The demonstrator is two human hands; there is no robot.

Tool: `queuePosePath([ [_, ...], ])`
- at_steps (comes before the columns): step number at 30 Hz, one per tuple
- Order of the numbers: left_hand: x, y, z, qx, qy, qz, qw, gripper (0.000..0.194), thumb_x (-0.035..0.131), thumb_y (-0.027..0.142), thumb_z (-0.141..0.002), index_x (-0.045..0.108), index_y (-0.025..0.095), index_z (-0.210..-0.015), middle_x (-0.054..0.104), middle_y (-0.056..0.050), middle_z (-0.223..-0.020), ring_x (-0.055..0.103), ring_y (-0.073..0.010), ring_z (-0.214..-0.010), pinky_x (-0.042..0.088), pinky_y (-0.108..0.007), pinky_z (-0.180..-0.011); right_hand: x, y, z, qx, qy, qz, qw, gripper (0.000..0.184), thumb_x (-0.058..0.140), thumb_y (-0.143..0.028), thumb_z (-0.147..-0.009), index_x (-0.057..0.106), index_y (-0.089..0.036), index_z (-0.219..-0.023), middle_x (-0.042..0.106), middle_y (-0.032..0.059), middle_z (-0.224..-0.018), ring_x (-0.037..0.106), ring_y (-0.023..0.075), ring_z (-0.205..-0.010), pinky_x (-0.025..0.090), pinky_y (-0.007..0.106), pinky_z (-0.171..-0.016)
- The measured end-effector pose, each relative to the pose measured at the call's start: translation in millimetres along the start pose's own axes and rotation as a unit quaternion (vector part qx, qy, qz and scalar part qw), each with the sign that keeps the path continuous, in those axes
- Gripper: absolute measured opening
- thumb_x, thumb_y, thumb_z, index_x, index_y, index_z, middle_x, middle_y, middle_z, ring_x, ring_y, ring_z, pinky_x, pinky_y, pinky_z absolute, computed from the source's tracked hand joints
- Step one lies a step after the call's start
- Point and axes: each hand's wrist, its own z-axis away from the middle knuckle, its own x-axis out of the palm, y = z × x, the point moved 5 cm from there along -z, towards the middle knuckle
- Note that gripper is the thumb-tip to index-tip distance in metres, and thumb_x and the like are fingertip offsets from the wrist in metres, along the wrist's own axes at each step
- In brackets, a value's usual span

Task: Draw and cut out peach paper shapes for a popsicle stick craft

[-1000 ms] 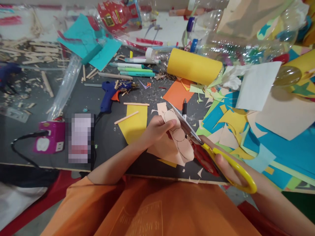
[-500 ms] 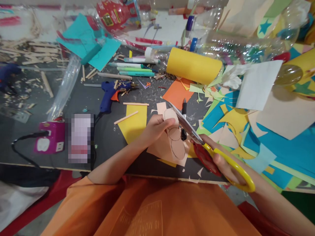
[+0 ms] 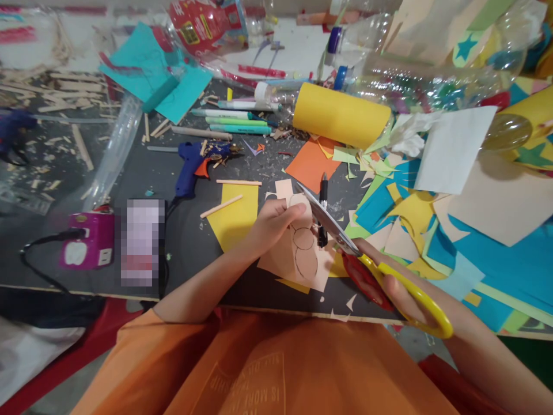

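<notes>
My left hand (image 3: pixel 272 226) pinches a peach paper sheet (image 3: pixel 298 259) with rounded shapes drawn on it in dark outline, held just above the dark table (image 3: pixel 190 242) near its front edge. My right hand (image 3: pixel 400 288) grips yellow-and-red scissors (image 3: pixel 345 245) by the handles. The blades point up and to the left and lie along the paper's right edge. A black pen (image 3: pixel 323 199) lies on the table behind the blades.
A yellow sheet (image 3: pixel 235 216) and sticks lie left of my hands, beyond them a blue glue gun (image 3: pixel 194 164). A yellow roll (image 3: pixel 339 115), markers and plastic bottles sit farther back. Coloured paper scraps (image 3: pixel 432 219) pile up on the right. A magenta power block (image 3: pixel 88 239) sits left.
The peach paper has turned in my left hand, so its lower end has swung left, away from the scissors. The scissors have hardly moved.
</notes>
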Motion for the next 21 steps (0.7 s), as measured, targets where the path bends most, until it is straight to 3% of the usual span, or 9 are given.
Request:
queuePosePath([
  [3,3.7,3.9,0.6,0.018,-0.037,0.02,0.999,0.036,0.058,0.044,-0.082,0.06,0.016,-0.058,0.063,-0.002,-0.058,0.057,-0.0119,-0.053,0.043,-0.022,-0.05,-3.4,-3.7,2.6,0.014,-0.011,0.0,1.0,0.056,0.031,-0.071,-0.09,0.056,-0.029,-0.118,0.059,0.0052,-0.083,0.057,0.0207,-0.072,0.053,0.034,-0.063],
  [6,6.4,8.5,0.4,0.055,-0.067,0.018,0.996,0.04,0.06,0.047,-0.082,0.062,0.016,-0.056,0.064,-0.003,-0.057,0.057,-0.0116,-0.054,0.045,-0.022,-0.052,-7.2,-5.0,4.4,0.042,0.015,0.007,0.999,0.055,0.033,-0.072,-0.089,0.061,-0.03,-0.11,0.057,0.0047,-0.075,0.055,0.0212,-0.066,0.052,0.035,-0.058],
  [11,5.8,9.2,-0.6,0.073,-0.072,0.0,0.995,0.044,0.062,0.051,-0.082,0.063,0.016,-0.055,0.066,-0.003,-0.057,0.057,-0.0115,-0.053,0.045,-0.022,-0.051,-3.2,-2.3,2.4,0.011,-0.001,0.004,1.0,0.059,0.031,-0.069,-0.092,0.049,-0.03,-0.132,0.059,0.0042,-0.086,0.055,0.0195,-0.069,0.052,0.033,-0.063],
  [14,6.7,9.9,-0.4,0.073,-0.082,0.023,0.994,0.041,0.063,0.047,-0.083,0.065,0.015,-0.056,0.067,-0.003,-0.059,0.059,-0.0113,-0.055,0.047,-0.021,-0.054,-1.9,2.5,-0.3,0.003,-0.009,0.006,1.0,0.059,0.028,-0.071,-0.091,0.049,-0.033,-0.131,0.057,0.0027,-0.086,0.052,0.0189,-0.068,0.05,0.032,-0.061],
  [21,8.7,5.0,-0.3,-0.017,-0.085,0.099,0.991,0.039,0.07,0.047,-0.073,0.062,0.014,-0.054,0.064,-0.003,-0.053,0.058,-0.0107,-0.048,0.047,-0.021,-0.049,-2.1,-0.4,-2.8,0.031,0.013,-0.032,0.999,0.064,0.033,-0.079,-0.084,0.055,-0.026,-0.112,0.051,0.0019,-0.08,0.044,0.0161,-0.063,0.041,0.029,-0.053],
])
